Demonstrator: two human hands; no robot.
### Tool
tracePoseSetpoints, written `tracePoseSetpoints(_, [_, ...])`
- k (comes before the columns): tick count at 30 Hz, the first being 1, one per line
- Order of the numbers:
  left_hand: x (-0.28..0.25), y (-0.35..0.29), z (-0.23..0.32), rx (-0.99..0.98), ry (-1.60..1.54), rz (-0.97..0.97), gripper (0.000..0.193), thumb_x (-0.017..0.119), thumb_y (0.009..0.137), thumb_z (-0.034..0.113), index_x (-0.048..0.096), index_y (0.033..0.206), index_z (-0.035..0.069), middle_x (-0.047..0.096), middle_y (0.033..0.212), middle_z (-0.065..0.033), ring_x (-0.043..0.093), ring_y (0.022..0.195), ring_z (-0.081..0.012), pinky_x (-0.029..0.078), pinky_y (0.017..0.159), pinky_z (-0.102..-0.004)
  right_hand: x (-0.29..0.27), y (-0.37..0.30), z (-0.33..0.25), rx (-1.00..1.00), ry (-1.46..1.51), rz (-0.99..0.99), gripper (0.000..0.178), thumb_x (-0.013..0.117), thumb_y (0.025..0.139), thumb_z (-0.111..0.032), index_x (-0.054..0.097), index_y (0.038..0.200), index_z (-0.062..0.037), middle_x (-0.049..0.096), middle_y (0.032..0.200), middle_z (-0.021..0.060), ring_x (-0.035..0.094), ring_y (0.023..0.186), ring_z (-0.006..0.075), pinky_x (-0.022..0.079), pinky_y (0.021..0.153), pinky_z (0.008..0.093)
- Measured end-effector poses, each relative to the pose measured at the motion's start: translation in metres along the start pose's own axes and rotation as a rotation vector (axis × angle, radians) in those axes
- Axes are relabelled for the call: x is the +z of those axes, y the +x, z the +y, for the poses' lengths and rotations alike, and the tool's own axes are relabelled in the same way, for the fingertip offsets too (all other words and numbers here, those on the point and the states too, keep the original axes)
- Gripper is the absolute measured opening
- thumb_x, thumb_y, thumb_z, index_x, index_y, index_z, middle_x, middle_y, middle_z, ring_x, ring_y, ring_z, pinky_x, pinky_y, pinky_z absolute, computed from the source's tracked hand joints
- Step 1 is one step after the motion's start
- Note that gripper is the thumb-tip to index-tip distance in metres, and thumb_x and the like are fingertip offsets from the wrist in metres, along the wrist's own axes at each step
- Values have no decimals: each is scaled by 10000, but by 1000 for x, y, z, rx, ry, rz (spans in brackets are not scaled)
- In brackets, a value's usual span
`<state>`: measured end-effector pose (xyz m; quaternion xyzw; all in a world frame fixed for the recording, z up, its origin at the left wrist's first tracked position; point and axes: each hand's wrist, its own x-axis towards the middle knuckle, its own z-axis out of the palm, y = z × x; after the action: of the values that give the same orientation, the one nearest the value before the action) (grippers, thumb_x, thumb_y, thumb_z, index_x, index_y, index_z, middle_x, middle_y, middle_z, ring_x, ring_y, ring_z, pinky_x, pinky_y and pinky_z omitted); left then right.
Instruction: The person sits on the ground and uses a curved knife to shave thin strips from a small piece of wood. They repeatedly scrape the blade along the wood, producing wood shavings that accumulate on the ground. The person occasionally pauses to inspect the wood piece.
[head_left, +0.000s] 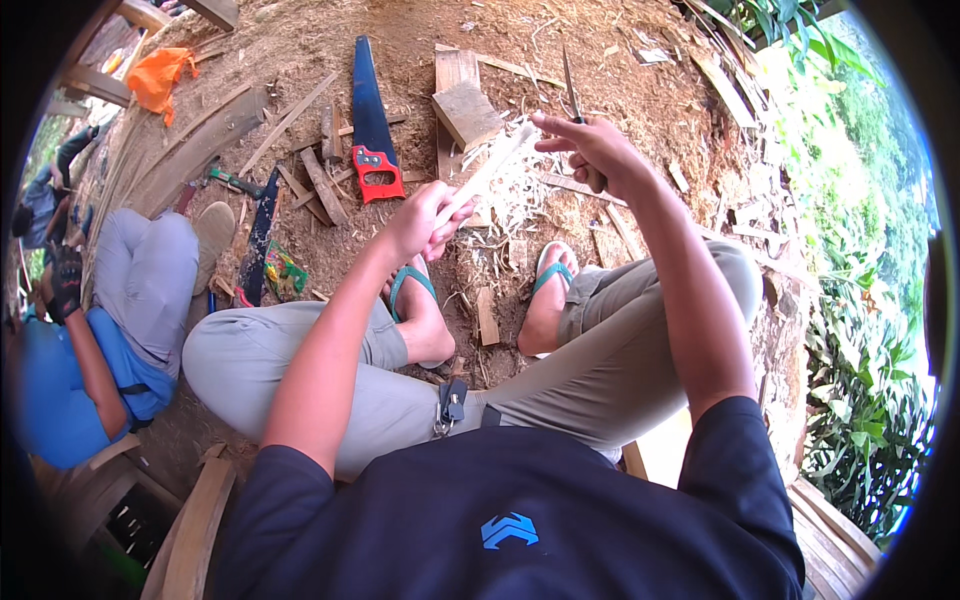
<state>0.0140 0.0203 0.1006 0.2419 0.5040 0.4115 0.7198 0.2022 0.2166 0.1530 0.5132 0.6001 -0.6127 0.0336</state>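
My left hand (425, 220) is closed round the lower end of a pale whittled wooden stick (492, 170), which slants up to the right in front of me. Its upper end comes close to the fingers of my right hand (607, 155). That hand grips a knife (570, 85) whose narrow blade points away from me, with part of its dark handle showing under the palm. Some right fingers stretch toward the stick; whether they touch it I cannot tell. Beneath both hands lies a heap of pale shavings (512, 195).
A handsaw with a red handle (377, 175) lies ahead, left of wooden blocks (467, 115). Another saw (262, 240) and a hammer (235, 181) lie further left. A person in blue (90, 370) sits at the left. Wood scraps (322, 185) litter the ground; plants (860, 400) grow at right.
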Motion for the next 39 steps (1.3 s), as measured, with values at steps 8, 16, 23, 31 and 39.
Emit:
tracePoseSetpoints(8, [7,10,-1,70,133,43,391,290,935,355,542,861,66,399,517,43,343,375,-60,333,372,-197,18,26,4,-149,273,-12,365,772,797,-248,429,725,-146,415,535,-42,347,391,41,200,314,221])
tracePoseSetpoints(16, [17,18,-5,113,333,193,444,328,1002,413,598,963,63,440,583,35,419,481,-43,351,402,-196,21,33,9,-156,146,16,369,765,804,-220,414,708,-158,433,545,-57,344,418,45,264,362,218])
tracePoseSetpoints(23, [18,25,-17,82,304,216,493,340,998,470,592,885,62,423,568,35,390,406,-57,359,391,-206,28,22,2,-152,24,-51,347,724,845,-240,413,711,-162,430,557,-64,351,430,31,263,356,216])
tracePoseSetpoints(31, [16,25,-18,102,180,143,362,322,986,306,573,1016,48,458,602,25,410,427,-54,355,383,-200,21,41,17,-155,186,-137,320,709,854,-208,416,737,-155,432,559,-50,340,425,40,183,323,224])
tracePoseSetpoints(39, [19,19,-12,51,205,92,337,348,927,199,542,1149,36,487,642,18,404,401,-51,326,354,-197,10,58,35,-148,275,-231,199,616,918,-180,460,814,-114,495,612,-36,291,422,36,177,323,228])
